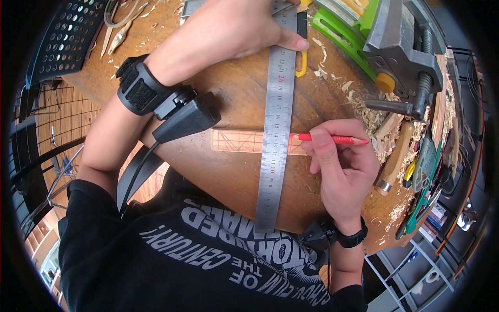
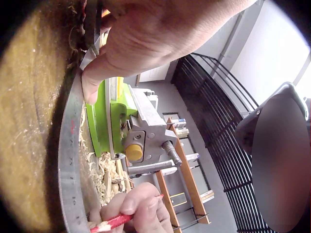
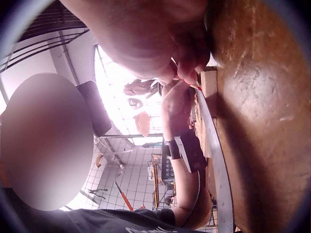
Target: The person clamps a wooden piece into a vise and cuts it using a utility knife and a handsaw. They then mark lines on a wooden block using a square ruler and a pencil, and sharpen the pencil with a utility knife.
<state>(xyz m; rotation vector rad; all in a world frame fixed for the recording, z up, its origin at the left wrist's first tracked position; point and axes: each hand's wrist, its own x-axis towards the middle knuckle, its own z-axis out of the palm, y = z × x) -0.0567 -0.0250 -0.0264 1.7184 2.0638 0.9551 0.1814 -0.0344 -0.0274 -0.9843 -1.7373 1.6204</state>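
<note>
A steel ruler (image 1: 275, 109) lies across a narrow pale wood strip (image 1: 234, 140) marked with red and dark lines. My left hand (image 1: 244, 28) is at the ruler's far end, its straight thumb resting on the metal; the head view partly hides its other fingers. In the left wrist view that thumb (image 2: 92, 82) meets the ruler's edge. My right hand (image 1: 343, 169) pinches a red pencil (image 1: 332, 139), sharpened at both ends, with one tip right at the ruler's edge over the strip. The right wrist view shows the pencil tip (image 3: 198, 88) beside the ruler (image 3: 216, 155).
A grey metal vise (image 1: 403, 47) and a green tool (image 1: 348, 34) stand at the far right. Wood shavings (image 1: 382, 125) surround a wooden-handled tool (image 1: 395, 156). A black-and-yellow tool (image 1: 301, 62) lies beside the ruler. A perforated black panel (image 1: 65, 39) is at far left.
</note>
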